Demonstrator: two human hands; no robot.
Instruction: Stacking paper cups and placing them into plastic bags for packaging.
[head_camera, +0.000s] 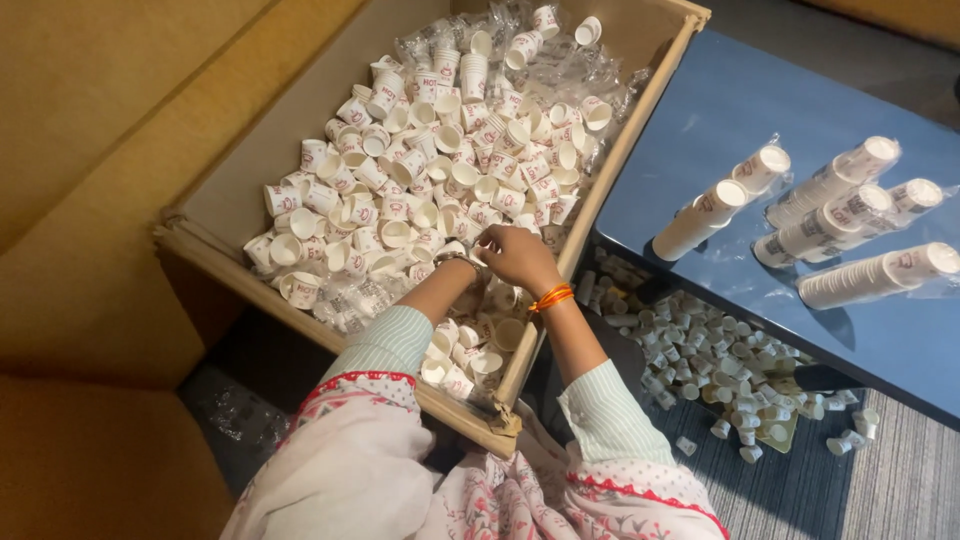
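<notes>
Reaching into the cardboard box (235, 190) of loose paper cups (420, 170), both hands meet; right hand (515, 255) seemingly pinches a cup, left hand (462, 262) (mostly hidden) unclear. Wrapped cup stacks (840, 220) lie on the blue bench (700, 120).

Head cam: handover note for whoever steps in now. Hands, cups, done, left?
Right hand: in the cardboard box, fingers bent over loose paper cups; its grip can't be told.
Left hand: mostly hidden behind the right; wrist down among the same cups.
Done: six wrapped cup stacks lie on the blue table.
Left: the box holds many loose cups; more loose cups on the floor beside the table.
</notes>
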